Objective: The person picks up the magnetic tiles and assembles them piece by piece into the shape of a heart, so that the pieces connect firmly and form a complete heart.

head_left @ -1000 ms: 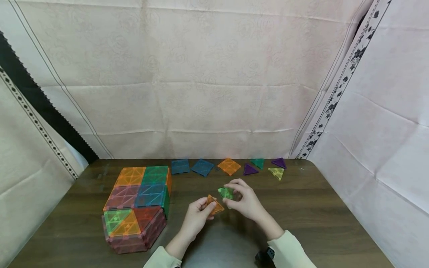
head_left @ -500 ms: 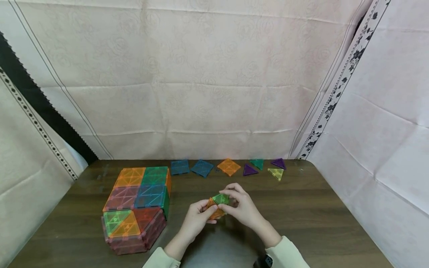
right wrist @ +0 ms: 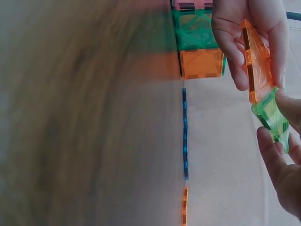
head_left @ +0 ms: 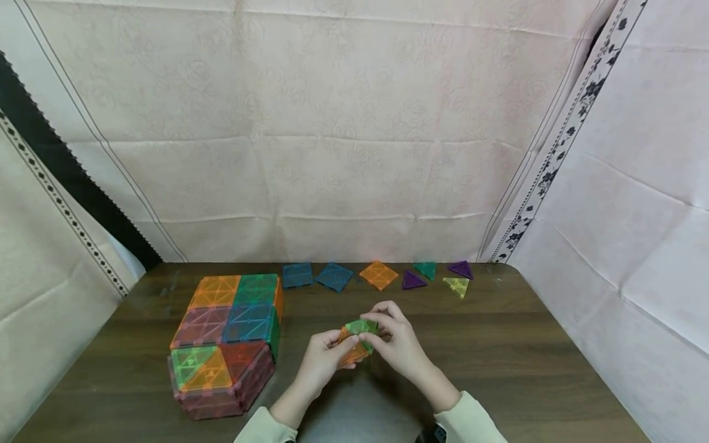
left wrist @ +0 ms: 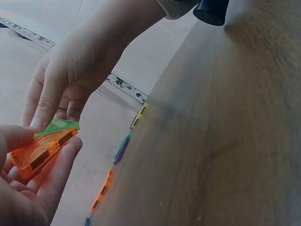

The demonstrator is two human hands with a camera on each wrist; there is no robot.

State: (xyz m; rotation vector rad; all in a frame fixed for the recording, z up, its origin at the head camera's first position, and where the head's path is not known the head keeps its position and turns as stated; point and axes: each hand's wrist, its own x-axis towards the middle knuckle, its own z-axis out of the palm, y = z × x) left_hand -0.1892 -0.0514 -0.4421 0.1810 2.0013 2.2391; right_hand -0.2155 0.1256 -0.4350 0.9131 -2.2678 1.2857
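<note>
Over the table, both hands meet at a small pair of see-through magnetic tiles. My left hand [head_left: 317,369] grips the orange triangle tiles [right wrist: 256,63] between thumb and fingers. Pinched in the fingers of my right hand [head_left: 407,351] are bright green triangle tiles [right wrist: 273,114]. In the right wrist view the green meets the lower end of the orange. From the left wrist, dark magnets show along the orange edge [left wrist: 47,153], with the green tile [left wrist: 60,125] behind it. Fingers cover part of both colours.
A box-like build of coloured magnetic tiles [head_left: 252,329] stands at the left. Along the back edge lie blue squares [head_left: 335,277], an orange square [head_left: 379,275], purple triangles [head_left: 413,280], a teal triangle [head_left: 425,270] and a yellow triangle [head_left: 457,286]. Cloth [head_left: 343,154] hangs behind the table.
My right hand has moved left and slightly down, bringing the green tiles from apart to against the orange ones. The left hand has stayed nearly in place. The build and loose tiles are unmoved.
</note>
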